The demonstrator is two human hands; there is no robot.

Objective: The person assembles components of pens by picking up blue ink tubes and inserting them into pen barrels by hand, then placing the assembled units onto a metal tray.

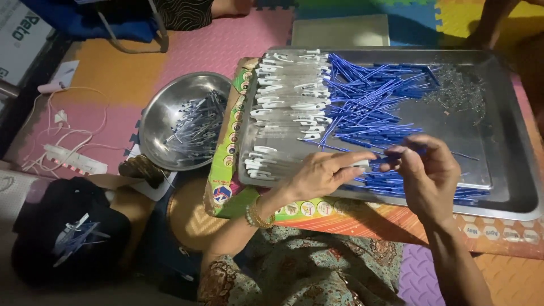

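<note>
Two hands meeting over steel tray [510, 187] at 6 o'clock edge: left hand [326, 173] pinching white clip [362, 164], right hand [425, 170] pinching thin blue refill [396, 156]. We're judging both light, refill bendy, slippery; gripping near tip.

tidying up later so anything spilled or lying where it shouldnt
Mostly orderly. A few blue-and-white pieces lie on a dark cloth on the floor at lower left, apart from the bowl and tray. Both hands, left and right, pinch a blue tube.
</note>
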